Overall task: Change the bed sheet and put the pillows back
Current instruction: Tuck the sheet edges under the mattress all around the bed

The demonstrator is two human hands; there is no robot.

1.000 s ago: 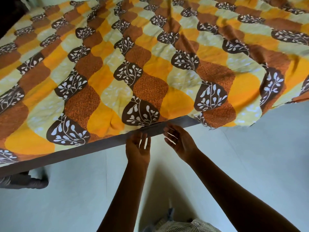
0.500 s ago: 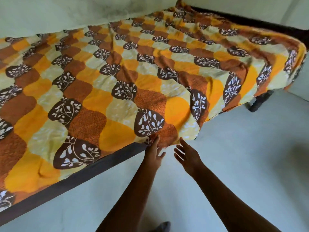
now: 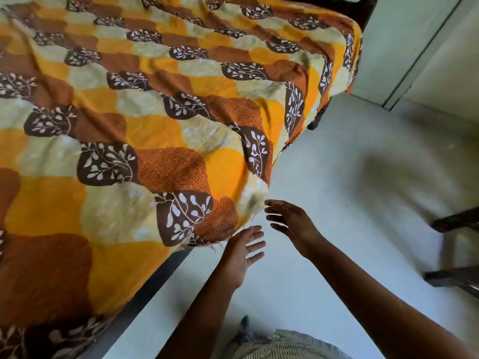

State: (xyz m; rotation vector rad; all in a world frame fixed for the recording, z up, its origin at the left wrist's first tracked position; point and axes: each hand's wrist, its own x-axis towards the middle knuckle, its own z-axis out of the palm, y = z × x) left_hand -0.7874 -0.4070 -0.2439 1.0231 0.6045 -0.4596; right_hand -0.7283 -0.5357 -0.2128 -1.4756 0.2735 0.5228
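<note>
Pale, smooth floor [image 3: 337, 193] runs along the side of the bed, with a light wall [image 3: 404, 47] beyond the far corner and the dark legs of some furniture [image 3: 453, 221] blurred at the right edge. Over the bed lies the bed sheet [image 3: 155, 130], a thin, soft-looking cotton printed in wavy bands of orange, rust, pale yellow-green and dark brown pods with white leaf sprigs. It is spread flat across the top but rumpled into shallow folds, and along the far part of this side it drapes down over the edge. Nearer the camera the dark bed rail [image 3: 145, 294] is bare, which suggests the sheet hangs unevenly and wants pulling or tucking here. Its hem [image 3: 212, 246] looks frayed, with loose threads hanging. Both hands reach toward that hanging edge. The left hand [image 3: 241, 255] is just below the hem with its fingers [image 3: 255, 246] straight and spread, holding nothing. The right hand [image 3: 290, 221] hovers just beside the draped fold, fingers [image 3: 272, 203] wide apart, the foremost tip at or almost at the cloth; I cannot tell whether it touches. By my judgement they are placed to take the edge and even it out. No pillows are in view. A striped garment [image 3: 285, 345] shows at the bottom.
</note>
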